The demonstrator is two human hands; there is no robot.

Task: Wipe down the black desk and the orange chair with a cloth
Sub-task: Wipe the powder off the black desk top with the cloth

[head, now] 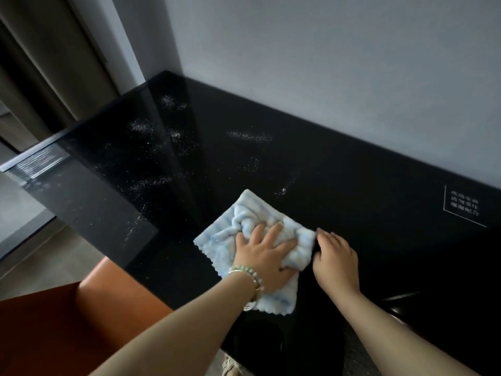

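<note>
A light blue and white striped cloth [244, 210] lies spread on the glossy black desk [352, 172], near its front edge. My left hand [265, 253], with a bead bracelet at the wrist, presses down on the middle of the cloth with fingers spread, and the fabric bunches under them. My right hand [336, 259] rests on the desk just right of the cloth, its bent fingertips at the cloth's right edge. White dust specks [173, 137] are scattered over the left and middle of the desk. The orange chair [81, 321] stands at the lower left, pushed against the desk.
The desk backs onto a plain grey wall [325, 63]. A white printed label [465, 206] sits on the desk at the far right. Curtains [54, 63] hang at the upper left, beyond the desk's left end. Pale floor [40, 253] shows left of the chair.
</note>
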